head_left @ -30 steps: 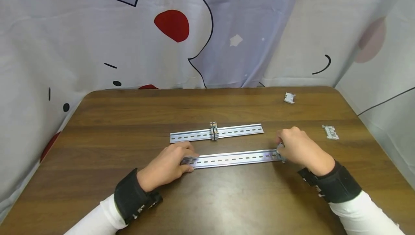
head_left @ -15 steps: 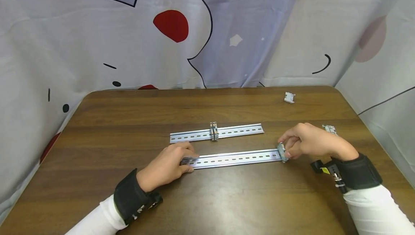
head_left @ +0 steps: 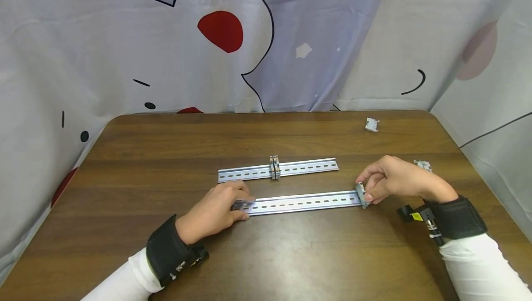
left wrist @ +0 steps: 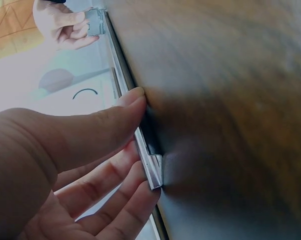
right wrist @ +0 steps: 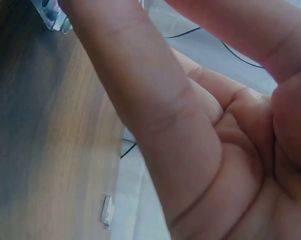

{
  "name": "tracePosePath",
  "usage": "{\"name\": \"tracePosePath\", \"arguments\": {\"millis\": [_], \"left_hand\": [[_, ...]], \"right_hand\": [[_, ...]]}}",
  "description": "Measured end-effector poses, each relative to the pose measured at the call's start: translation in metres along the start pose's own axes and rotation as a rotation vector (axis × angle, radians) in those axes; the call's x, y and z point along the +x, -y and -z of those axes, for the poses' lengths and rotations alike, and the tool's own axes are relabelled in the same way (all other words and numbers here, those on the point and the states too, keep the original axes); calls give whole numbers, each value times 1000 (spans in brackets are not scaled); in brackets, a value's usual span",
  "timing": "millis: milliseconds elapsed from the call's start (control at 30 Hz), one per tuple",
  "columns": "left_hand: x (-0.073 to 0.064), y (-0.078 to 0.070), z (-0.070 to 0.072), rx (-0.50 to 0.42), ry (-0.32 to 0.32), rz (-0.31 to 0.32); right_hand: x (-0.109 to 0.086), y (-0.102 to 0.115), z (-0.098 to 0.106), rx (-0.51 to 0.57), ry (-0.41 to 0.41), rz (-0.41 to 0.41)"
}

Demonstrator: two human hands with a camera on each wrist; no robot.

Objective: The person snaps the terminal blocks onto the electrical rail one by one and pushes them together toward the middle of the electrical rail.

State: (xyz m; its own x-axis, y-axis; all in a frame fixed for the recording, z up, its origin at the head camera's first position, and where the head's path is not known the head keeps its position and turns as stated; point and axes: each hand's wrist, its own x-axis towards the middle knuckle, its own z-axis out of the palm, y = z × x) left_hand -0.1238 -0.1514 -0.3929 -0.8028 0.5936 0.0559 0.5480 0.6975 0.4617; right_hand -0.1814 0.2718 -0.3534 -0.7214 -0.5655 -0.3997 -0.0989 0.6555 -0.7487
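Note:
A slotted metal DIN rail lies across the table in front of me. My left hand grips its left end, and the left wrist view shows thumb and fingers on opposite edges of the rail. At the right end a grey terminal block sits across the rail. My right hand pinches that block between thumb and fingertips; in the left wrist view the block shows upright at the rail's far end.
Behind lies a second slotted rail with narrow terminal blocks mounted near its middle. One loose white block lies at the back right. Another loose block is partly hidden behind the right hand. A patterned curtain hangs beyond the wooden table.
My right hand has turned and shifted right, so the block at the rail's end shows more. It has barely moved over the last half second. The left hand stays in place.

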Motion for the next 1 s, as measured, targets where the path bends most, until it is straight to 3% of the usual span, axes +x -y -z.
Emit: {"name": "tracePosePath", "arguments": {"millis": [367,600,1000], "left_hand": [[0,0,1,-10,-2,7],[0,0,1,-4,-10,4],[0,1,1,7,-23,0]], "right_hand": [[13,4,-14,154,40,47],[19,12,-26,138,21,94],[27,21,-42,200,4,118]]}}
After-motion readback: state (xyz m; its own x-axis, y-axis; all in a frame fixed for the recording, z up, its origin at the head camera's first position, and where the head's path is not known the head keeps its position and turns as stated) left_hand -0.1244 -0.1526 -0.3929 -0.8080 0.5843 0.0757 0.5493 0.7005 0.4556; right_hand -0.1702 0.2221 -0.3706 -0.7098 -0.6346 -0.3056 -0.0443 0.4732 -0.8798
